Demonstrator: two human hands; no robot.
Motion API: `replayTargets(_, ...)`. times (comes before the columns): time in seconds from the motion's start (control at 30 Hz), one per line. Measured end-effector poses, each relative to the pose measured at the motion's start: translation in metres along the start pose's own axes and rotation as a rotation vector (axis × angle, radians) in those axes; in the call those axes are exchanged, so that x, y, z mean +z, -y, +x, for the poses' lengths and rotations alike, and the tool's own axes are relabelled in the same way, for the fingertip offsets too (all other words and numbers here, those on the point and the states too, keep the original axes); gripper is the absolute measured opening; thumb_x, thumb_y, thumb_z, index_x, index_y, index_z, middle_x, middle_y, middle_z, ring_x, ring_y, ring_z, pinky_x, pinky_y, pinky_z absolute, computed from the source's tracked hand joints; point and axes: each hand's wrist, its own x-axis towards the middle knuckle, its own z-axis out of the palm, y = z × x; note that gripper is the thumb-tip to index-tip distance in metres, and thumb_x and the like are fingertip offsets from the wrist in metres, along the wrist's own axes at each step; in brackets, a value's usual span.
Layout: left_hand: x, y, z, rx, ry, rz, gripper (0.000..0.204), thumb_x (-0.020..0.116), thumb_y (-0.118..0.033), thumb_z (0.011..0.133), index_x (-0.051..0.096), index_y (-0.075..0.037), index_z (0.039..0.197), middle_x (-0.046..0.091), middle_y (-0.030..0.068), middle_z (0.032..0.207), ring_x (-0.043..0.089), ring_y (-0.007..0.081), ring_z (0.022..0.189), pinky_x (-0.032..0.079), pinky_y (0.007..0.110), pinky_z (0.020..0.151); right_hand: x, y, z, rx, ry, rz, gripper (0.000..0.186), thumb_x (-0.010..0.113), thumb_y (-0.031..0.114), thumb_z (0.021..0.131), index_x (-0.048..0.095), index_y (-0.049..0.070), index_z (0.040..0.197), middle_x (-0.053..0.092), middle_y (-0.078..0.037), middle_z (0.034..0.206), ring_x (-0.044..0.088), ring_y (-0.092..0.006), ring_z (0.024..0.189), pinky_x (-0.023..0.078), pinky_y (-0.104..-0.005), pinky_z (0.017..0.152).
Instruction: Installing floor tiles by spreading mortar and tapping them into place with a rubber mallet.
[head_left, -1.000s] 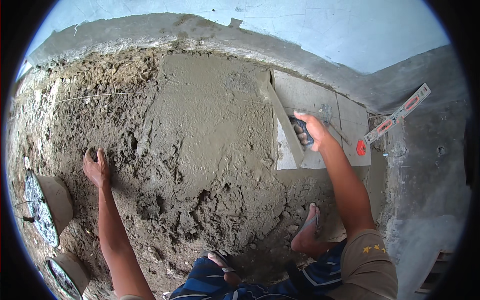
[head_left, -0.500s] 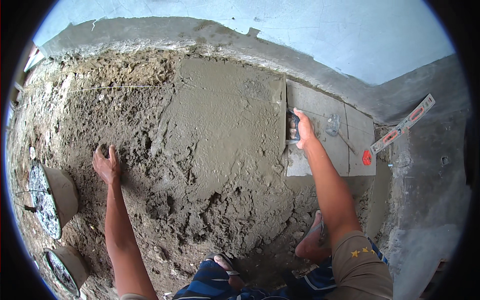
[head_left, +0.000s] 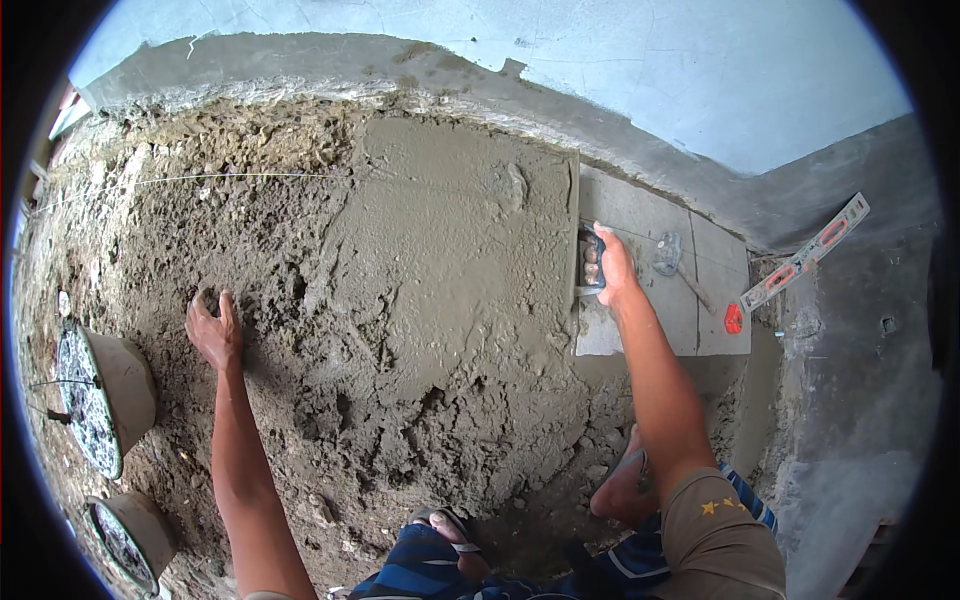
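Grey mortar (head_left: 430,240) now bears a curved mark (head_left: 516,186) near the float (head_left: 576,235).

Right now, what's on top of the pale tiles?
A mallet lies on the pale tiles, with a small red object near their right edge. The right grip holds a float at their left edge. Tile surface beneath these is covered and cannot be seen.

no words or numbers can be read; yellow stars (head_left: 709,507) mark the sleeve (head_left: 725,545) toward four o'clock, and marks on the spirit level (head_left: 806,255) toward three o'clock are illegible.
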Motion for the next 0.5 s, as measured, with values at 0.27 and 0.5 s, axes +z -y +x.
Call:
replayTargets(0.27, -0.006, -0.005, -0.001, -0.036, 0.048, -0.023, 0.070, 0.060, -0.056, 0.099, 0.059, 0.002, 0.139, 0.059, 0.0213, 0.144, 0.051, 0.0394, 0.135, 0.035, 0.048, 0.118, 0.059, 0.009, 0.012, 0.016, 0.187, -0.065, 0.031, 0.069, 0.049, 0.095, 0.058, 0.020, 0.091, 0.045, 0.006, 0.064, 0.042, -0.0085, 0.049, 0.033, -0.0274, 0.044)
replayTargets(0.5, -0.004, -0.005, -0.001, -0.005, 0.007, -0.027, 0.067, 0.061, -0.054, 0.099, 0.060, 0.001, 0.137, 0.061, 0.0216, 0.140, 0.054, 0.0390, 0.133, 0.035, 0.049, 0.117, 0.210, -0.013, -0.028, -0.150, 0.317, -0.187, 0.034, 0.064, 0.043, 0.101, 0.064, 0.009, 0.107, 0.046, 0.004, 0.065, 0.042, -0.0082, 0.049, 0.036, -0.0287, 0.043)
